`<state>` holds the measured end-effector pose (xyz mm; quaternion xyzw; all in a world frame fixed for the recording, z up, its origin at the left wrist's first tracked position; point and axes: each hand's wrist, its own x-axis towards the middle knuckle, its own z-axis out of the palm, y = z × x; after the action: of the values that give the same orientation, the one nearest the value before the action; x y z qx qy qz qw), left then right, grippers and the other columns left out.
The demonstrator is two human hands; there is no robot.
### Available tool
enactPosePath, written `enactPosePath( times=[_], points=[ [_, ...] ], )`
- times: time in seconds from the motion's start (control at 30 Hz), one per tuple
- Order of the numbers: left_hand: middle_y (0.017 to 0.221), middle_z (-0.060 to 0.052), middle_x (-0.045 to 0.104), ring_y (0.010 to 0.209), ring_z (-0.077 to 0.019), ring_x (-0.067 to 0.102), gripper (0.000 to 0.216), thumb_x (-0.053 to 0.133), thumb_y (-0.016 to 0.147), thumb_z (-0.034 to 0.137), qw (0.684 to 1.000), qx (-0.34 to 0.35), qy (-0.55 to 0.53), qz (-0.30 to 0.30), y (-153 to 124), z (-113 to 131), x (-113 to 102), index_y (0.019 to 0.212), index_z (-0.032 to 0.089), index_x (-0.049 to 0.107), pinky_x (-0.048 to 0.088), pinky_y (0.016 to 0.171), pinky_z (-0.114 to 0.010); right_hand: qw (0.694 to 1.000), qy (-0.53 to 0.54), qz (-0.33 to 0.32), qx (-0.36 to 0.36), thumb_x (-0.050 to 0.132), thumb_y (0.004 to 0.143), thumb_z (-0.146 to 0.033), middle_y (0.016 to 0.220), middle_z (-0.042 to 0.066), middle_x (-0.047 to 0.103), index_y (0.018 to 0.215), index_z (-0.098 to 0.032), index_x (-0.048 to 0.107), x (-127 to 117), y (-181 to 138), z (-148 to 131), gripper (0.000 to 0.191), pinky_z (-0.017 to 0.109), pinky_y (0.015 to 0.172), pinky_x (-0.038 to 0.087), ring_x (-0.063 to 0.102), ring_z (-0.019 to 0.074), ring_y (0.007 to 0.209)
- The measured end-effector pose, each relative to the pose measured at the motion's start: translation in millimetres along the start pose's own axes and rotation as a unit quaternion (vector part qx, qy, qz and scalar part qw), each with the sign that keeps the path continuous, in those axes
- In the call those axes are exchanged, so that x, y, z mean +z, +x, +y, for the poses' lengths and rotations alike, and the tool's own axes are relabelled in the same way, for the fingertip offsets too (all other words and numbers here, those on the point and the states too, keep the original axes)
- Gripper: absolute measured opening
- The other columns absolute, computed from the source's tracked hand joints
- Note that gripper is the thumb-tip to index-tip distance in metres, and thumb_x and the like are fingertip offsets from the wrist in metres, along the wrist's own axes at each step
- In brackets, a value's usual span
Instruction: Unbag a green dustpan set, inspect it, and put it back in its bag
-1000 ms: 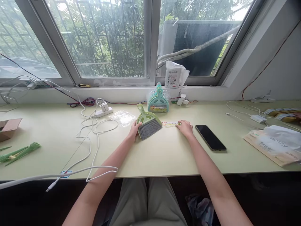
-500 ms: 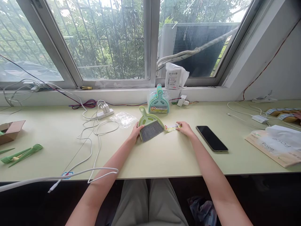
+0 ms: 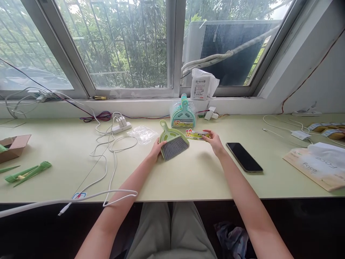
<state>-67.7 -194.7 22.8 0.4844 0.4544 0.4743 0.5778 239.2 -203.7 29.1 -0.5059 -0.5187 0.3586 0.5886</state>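
Note:
My left hand [image 3: 156, 149] grips the left edge of a green mini dustpan [image 3: 169, 133] with a grey-bristled brush [image 3: 175, 148] lying in it. Its handle points away from me, toward the window. Between the thumb and fingers of my right hand [image 3: 215, 141] is a printed label card [image 3: 196, 135], yellow-green with red and white print, raised above the table. Behind them a stack of similar dustpan sets [image 3: 183, 114] in clear wrap leans against the wall, with a like label on the front one.
A crumpled clear plastic bag [image 3: 142, 134] lies left of the dustpan, near a power strip [image 3: 121, 126] and loose white cables [image 3: 106, 158]. To the right are a black phone [image 3: 244, 157] and a tissue pack [image 3: 314, 167]. A cardboard box [image 3: 16, 148] and green plastic pieces [image 3: 28, 172] sit far left.
My right hand has lifted the label card off the table and slightly away from me, turning its printed face toward me. My left hand keeps its grip on the dustpan.

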Motion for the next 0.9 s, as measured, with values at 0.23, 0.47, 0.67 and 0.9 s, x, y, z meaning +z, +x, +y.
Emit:
enactPosePath(
  times=[0.23, 0.47, 0.67, 0.9],
  points=[
    [0.112, -0.008, 0.065, 0.092, -0.0225, 0.066, 0.060, 0.068, 0.074, 0.053, 0.998, -0.011, 0.002, -0.064, -5, 1, 4, 0.123, 0.025, 0.049, 0.055, 0.068, -0.029, 0.966, 0.014, -0.258, 0.008, 0.075, 0.069, -0.037, 0.093, 0.003, 0.067, 0.108, -0.022, 0.062, 42, -34, -29, 0.044, 0.022, 0.058, 0.047, 0.060, 0.0130, 0.074],
    [0.122, -0.011, 0.062, 0.104, -0.0270, 0.064, 0.074, 0.081, 0.064, 0.038, 0.991, 0.007, 0.018, -0.134, -12, 2, 10, 0.127, 0.023, 0.044, 0.056, 0.077, -0.036, 0.978, -0.124, -0.168, 0.012, 0.068, 0.070, -0.030, 0.085, 0.002, 0.066, 0.089, -0.019, 0.061, 67, -37, -3, 0.023, 0.025, 0.048, 0.053, 0.063, 0.0141, 0.063],
    [0.128, -0.011, 0.058, 0.119, -0.0292, 0.055, 0.078, 0.084, 0.056, 0.023, 0.990, 0.029, 0.011, -0.140, -10, 0, 11, 0.125, 0.020, 0.047, 0.048, 0.098, -0.045, 0.981, -0.142, -0.126, -0.043, 0.064, 0.074, -0.032, 0.080, 0.001, 0.064, 0.086, -0.020, 0.057, 61, -36, -5, 0.018, 0.024, 0.045, 0.052, 0.063, 0.0134, 0.056],
    [0.125, -0.011, 0.060, 0.119, -0.0289, 0.055, 0.072, 0.082, 0.061, 0.025, 0.989, 0.059, -0.006, -0.138, -11, -4, 12, 0.124, 0.019, 0.049, 0.045, 0.102, -0.046, 0.982, -0.136, -0.133, 0.009, 0.066, 0.074, -0.035, 0.071, 0.000, 0.064, 0.083, -0.020, 0.056, 63, -37, -3, 0.020, 0.023, 0.039, 0.047, 0.060, 0.0131, 0.047]
  ],
)
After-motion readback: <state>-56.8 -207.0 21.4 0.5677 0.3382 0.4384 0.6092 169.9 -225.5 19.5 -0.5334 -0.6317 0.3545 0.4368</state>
